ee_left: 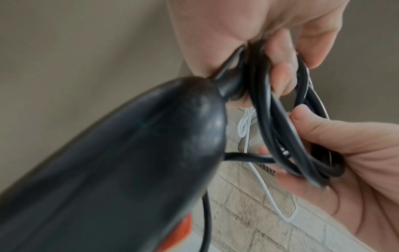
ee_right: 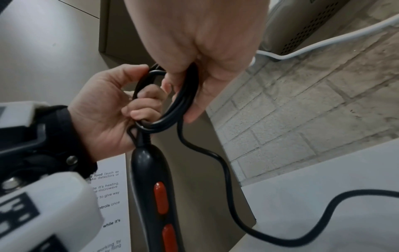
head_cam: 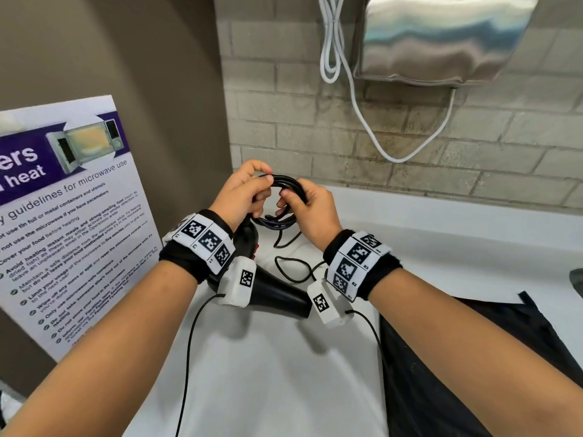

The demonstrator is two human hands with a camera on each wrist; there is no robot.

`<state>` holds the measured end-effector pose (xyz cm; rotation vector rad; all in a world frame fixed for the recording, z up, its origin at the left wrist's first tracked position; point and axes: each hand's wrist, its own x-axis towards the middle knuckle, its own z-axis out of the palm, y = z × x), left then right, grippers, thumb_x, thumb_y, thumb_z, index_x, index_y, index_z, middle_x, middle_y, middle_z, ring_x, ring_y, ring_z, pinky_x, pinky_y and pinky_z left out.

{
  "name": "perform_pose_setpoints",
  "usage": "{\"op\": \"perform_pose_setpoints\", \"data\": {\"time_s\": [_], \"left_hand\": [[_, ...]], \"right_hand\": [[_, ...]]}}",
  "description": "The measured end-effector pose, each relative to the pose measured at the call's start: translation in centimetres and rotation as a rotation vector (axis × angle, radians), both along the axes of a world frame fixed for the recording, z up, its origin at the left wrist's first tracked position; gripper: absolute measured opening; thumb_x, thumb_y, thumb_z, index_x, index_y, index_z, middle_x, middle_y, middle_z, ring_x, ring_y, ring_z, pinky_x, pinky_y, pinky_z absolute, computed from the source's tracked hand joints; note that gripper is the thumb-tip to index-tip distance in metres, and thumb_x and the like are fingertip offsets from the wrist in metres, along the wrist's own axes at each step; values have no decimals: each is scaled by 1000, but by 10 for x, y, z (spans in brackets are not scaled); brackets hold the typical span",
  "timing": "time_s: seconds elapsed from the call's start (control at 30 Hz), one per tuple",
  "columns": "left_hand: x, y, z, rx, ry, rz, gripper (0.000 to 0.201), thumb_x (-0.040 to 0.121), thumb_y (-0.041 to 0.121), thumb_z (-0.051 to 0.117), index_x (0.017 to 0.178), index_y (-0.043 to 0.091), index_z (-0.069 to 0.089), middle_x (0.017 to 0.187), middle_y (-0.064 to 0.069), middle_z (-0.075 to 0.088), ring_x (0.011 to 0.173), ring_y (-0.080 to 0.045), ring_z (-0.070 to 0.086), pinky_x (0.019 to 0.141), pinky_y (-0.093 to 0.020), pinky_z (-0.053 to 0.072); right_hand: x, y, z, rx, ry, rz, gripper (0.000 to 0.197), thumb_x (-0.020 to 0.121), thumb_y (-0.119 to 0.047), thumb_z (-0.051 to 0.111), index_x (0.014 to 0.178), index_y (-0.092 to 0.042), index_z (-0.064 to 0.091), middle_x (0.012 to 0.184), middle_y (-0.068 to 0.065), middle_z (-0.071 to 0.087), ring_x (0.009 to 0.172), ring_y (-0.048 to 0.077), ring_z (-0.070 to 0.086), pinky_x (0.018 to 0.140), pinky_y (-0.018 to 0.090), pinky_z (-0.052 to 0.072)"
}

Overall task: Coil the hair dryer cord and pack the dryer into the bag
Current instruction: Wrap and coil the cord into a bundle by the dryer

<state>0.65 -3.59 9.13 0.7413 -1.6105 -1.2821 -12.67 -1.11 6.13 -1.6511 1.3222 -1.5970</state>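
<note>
Cord [head_cam: 285, 187] springy, I pinch coil both sides | left hand [head_cam: 243, 197], right hand [head_cam: 310, 209] clasping loops | hair dryer [head_cam: 277, 294] dangles.

Two bare forearms, each wearing a black fabric wristband [head_cam: 186, 263] wrapped with a white strap of square black-and-white coded markers [head_cam: 206, 239]; the right wrist's strap [head_cam: 355, 263] carries small labels such as R2 and R3. A white boxy camera module [head_cam: 241, 282] with its own marker hangs under each wrist, trailing a thin black cable [head_cam: 189, 357] toward the body
</note>
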Motion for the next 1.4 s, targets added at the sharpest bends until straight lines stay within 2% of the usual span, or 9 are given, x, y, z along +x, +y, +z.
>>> {"op": "perform_pose_setpoints", "data": {"time_s": [0.13, 0.27, 0.47, 0.6, 0.8, 0.9, 1.03, 1.17, 1.4], "left_hand": [[1, 0, -3, -137, -36, 38, 18, 95, 0, 43, 86, 14, 50, 63, -6, 38, 35, -3, 32, 40, -17, 37], [4, 0, -3, -146, -51, 47, 18, 95, 2, 43, 94, 13, 58, 60, 3, 47, 39, -4, 38, 44, -17, 42], [-6, 6, 2, -106, -80, 144, 21, 95, 9, 45, 82, 16, 59, 40, 14, 38, 33, -1, 31, 35, -13, 26], [-8, 4, 1, -92, 23, 164, 20, 93, 12, 52, 75, 15, 60, 37, 14, 34, 31, -1, 24, 33, -11, 20], [-5, 1, 0, -51, 104, 116, 17, 92, 9, 52, 78, 12, 62, 45, 1, 32, 28, -1, 21, 31, -11, 17], [-5, 1, 2, -39, 96, 107, 19, 92, 8, 52, 76, 10, 61, 50, 2, 33, 28, 0, 21, 32, -10, 16], [-3, 1, 3, -1, 98, 61, 23, 94, 12, 48, 73, 10, 58, 37, 11, 30, 28, 0, 19, 33, -10, 12], [-3, 2, 5, 34, 69, 33, 26, 96, 16, 46, 71, 11, 52, 37, 14, 27, 28, 1, 18, 34, -13, 9], [1, 4, 4, -68, -102, -24, 29, 97, 18, 42, 74, 16, 60, 38, 13, 25, 33, -1, 18, 35, -14, 12]], "right_hand": [[-3, 2, -3, 1, -5, -43, 28, 90, -7, 55, 73, -28, 56, 63, -4, 60, 54, 14, 61, 55, 17, 47], [-2, 1, -4, -25, 22, -65, 28, 89, -9, 56, 71, -29, 56, 63, -4, 60, 57, 19, 61, 59, 22, 49], [1, 1, -3, -30, 71, 27, 22, 93, -6, 49, 79, -22, 52, 66, -7, 58, 62, -1, 59, 69, 20, 47], [0, 3, 0, 21, -19, 239, 20, 97, -9, 41, 83, -20, 50, 67, -5, 49, 56, 6, 57, 73, 42, 48], [-18, -2, 14, 212, -184, 345, 36, 93, -29, 31, 75, -13, 58, 74, 10, 45, 58, 13, 39, 55, 21, 39], [-27, -7, 13, 243, -80, 335, 20, 83, -18, 45, 69, -13, 59, 72, 12, 44, 55, 13, 40, 57, 23, 37], [-32, -10, 15, 248, 129, 332, 30, 97, -4, 39, 72, -14, 53, 65, 4, 43, 49, 1, 43, 60, 20, 38], [-29, -7, 39, 187, 350, 144, 30, 96, -9, 43, 68, -19, 52, 64, 7, 45, 55, 11, 41, 53, 19, 37], [-21, 5, 68, -40, 589, -75, 19, 93, -12, 50, 89, -1, 65, 56, -12, 42, 52, 2, 38, 51, 9, 34]]}}
